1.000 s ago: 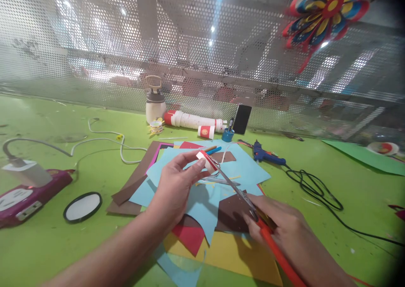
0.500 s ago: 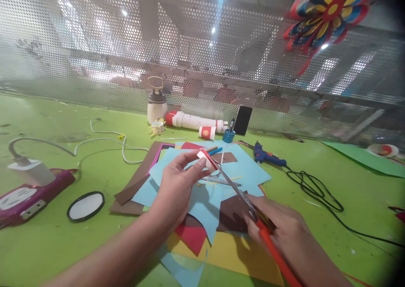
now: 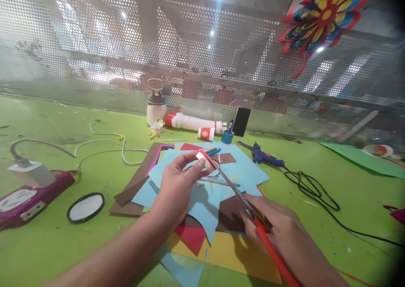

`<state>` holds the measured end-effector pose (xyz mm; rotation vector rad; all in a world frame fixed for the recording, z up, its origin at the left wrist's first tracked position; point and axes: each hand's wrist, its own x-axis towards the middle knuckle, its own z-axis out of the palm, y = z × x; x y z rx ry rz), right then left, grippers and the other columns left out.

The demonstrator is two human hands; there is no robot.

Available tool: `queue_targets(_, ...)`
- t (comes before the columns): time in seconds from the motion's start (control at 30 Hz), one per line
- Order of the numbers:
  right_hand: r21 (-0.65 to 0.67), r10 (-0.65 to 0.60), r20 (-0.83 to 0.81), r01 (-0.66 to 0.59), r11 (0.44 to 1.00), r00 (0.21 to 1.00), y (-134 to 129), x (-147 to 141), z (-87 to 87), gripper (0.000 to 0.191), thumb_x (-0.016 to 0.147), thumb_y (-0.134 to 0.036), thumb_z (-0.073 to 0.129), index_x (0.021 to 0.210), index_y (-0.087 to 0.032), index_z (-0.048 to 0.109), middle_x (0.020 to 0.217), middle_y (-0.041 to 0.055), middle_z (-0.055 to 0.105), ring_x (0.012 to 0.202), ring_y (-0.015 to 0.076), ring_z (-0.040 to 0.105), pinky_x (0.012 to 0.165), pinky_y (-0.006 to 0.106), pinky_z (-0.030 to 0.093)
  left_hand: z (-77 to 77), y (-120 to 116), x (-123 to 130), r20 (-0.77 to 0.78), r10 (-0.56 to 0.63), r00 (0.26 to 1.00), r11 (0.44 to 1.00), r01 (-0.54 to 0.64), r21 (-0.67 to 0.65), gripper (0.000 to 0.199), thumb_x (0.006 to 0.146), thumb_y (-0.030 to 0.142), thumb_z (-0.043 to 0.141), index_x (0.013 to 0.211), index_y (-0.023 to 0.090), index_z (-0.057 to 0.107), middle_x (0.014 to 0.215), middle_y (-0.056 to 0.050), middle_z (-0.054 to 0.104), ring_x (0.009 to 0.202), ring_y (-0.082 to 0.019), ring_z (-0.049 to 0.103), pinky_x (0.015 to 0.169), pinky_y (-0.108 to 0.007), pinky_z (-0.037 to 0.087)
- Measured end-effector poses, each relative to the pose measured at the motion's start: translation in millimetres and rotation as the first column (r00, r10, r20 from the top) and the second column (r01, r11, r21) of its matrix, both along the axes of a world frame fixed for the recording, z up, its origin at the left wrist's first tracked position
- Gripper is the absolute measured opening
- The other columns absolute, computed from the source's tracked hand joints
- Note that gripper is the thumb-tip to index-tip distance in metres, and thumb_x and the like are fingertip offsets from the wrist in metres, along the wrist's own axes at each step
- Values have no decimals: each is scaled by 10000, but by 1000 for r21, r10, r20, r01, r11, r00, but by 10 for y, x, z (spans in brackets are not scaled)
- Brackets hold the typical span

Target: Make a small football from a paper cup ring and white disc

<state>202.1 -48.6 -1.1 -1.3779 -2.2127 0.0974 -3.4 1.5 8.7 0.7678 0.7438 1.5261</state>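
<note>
Between the thumb and fingers of my left hand (image 3: 179, 179) is a cut piece of a red-and-white paper cup (image 3: 207, 162), held above the paper pile. My right hand (image 3: 276, 226) grips a pair of scissors (image 3: 234, 188) with red-orange handles. Their blades reach up to the cup piece and touch its right edge. A thin pale strip (image 3: 219, 157) curls beside the blade tips. Under both hands lie light blue paper sheets (image 3: 247, 169), a dark brown piece (image 3: 230, 213) and yellow paper (image 3: 234, 257). Behind my left fingers a blue pen (image 3: 215, 152) is partly hidden.
A blue glue gun (image 3: 267, 157) with a coiled black cable lies to the right. Farther back are a whole paper cup (image 3: 206, 134), a blue pen holder (image 3: 227, 136), a phone (image 3: 241, 121) and a spray bottle (image 3: 156, 107). A purple power strip (image 3: 41, 198) sits at left.
The view has shifted slightly. The pale strip by the blades hangs lower and more curled than before. Both hands keep their hold on the cup piece and the scissors.
</note>
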Motion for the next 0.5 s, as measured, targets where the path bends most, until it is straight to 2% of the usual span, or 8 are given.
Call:
queue_targets(0.17, -31, -14, -22, 13, 999, 1000, -13, 8, 51, 239, 818, -161, 465, 904, -193, 685, 684, 3, 647, 596, 163, 604, 555, 265, 468, -9, -9, 10, -25, -14, 1000, 1000, 14, 12, 283, 764, 272, 810, 979, 145, 678, 910, -75, 766, 832, -180, 719, 834, -328, 549)
queue_targets(0.33, -133, 16, -37, -21, 991, 999, -27, 42, 95, 208, 828, -150, 476, 908, -204, 660, 718, -5, 640, 616, 145, 596, 580, 246, 470, 10, 0, -20, -12, -17, 1000, 1000, 17, 8, 287, 740, 265, 821, 963, 147, 682, 955, -70, 742, 832, -178, 705, 839, -351, 559)
queue_targets(0.5, -191, 16, -30, -21, 981, 999, 4, 110, 64, 262, 822, -146, 490, 998, -217, 669, 805, 14, 680, 703, 172, 635, 651, 275, 502, 14, 9, -27, -15, 6, 1000, 1000, -6, -5, 446, 696, 257, 844, 1097, 146, 682, 1072, -98, 711, 858, -195, 711, 899, -404, 551)
